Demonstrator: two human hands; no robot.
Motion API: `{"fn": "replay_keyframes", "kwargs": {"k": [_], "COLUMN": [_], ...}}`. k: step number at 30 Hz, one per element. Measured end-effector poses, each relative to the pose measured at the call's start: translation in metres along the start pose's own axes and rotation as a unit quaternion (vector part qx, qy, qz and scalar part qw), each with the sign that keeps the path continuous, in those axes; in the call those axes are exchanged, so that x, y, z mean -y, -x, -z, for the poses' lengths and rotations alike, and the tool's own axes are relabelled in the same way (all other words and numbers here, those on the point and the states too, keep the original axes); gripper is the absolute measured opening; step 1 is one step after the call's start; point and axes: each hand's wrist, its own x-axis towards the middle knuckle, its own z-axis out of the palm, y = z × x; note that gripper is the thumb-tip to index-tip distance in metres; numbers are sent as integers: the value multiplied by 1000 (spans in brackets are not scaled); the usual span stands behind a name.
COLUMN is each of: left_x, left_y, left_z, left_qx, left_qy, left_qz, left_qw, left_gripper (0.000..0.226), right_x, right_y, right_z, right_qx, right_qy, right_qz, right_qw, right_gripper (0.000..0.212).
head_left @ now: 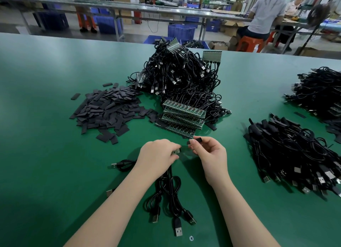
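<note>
Down on a workshop's green table, left hand pinches a circuit board, right hand a sleeve.

The worktop is a plain deep green, and the heap of flat sleeves on it is matt charcoal black. The cable pile is glossy black with silver plug ends, and the stacked circuit strips are green, dotted with small reddish parts. The small board is green and the held sleeve black, while behind them the crates are blue and the stool orange-red.
</note>
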Motion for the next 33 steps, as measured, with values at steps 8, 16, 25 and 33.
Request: {"fn": "replay_keyframes", "kwargs": {"k": [8,16,25,33], "left_x": [-2,3,3,3], "left_y": [-1,8,8,8], "left_z": [-7,-20,-19,-20], "left_qx": [-110,-95,-74,-73], "left_qy": [102,317,348,352], "left_qz": [39,55,78,85], "left_qw": [988,942,931,929], "left_gripper": [37,23,24,20], "right_x": [1,4,6,8], "right_y": [-1,5,9,11], "right_z": [-2,0,1,-1], "right_qx": [-6,27,39,37], "right_qy": [26,20,26,22], "right_qz": [7,13,11,22], "right_qw": [1000,999,999,999], "right_gripper": [10,16,15,16]}}
